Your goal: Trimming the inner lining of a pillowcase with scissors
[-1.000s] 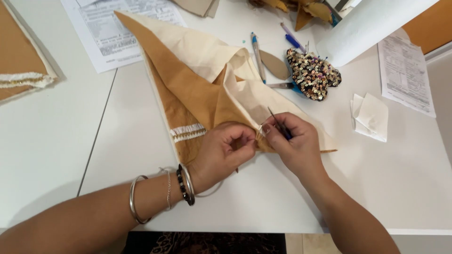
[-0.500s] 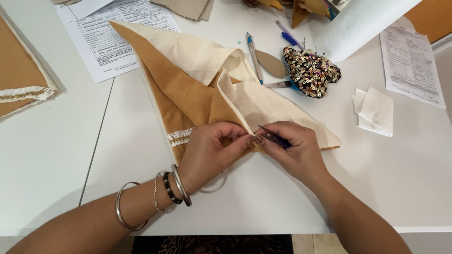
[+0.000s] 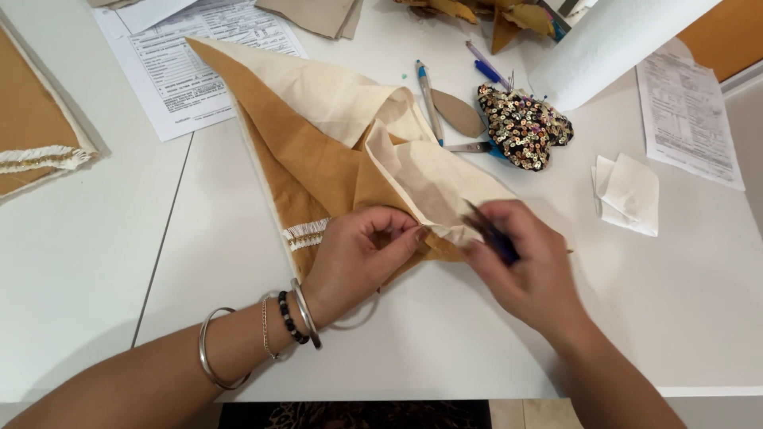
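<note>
A folded piece of tan and cream fabric with a strip of white fringe lies on the white table. My left hand pinches the fabric's lower edge; bangles and a bead bracelet sit on that wrist. My right hand, blurred by motion, is just right of the fabric and grips a small dark pointed tool that looks like small scissors or a seam ripper.
A sequinned pincushion, a pen, a leaf-shaped brown cutout and a paper towel roll lie beyond the fabric. Folded white tissue is at the right. Printed sheets and another fringed fabric piece lie around.
My right hand has pulled away to the right from the fabric edge, carrying the dark tool. My left hand keeps its pinch on the fabric.
</note>
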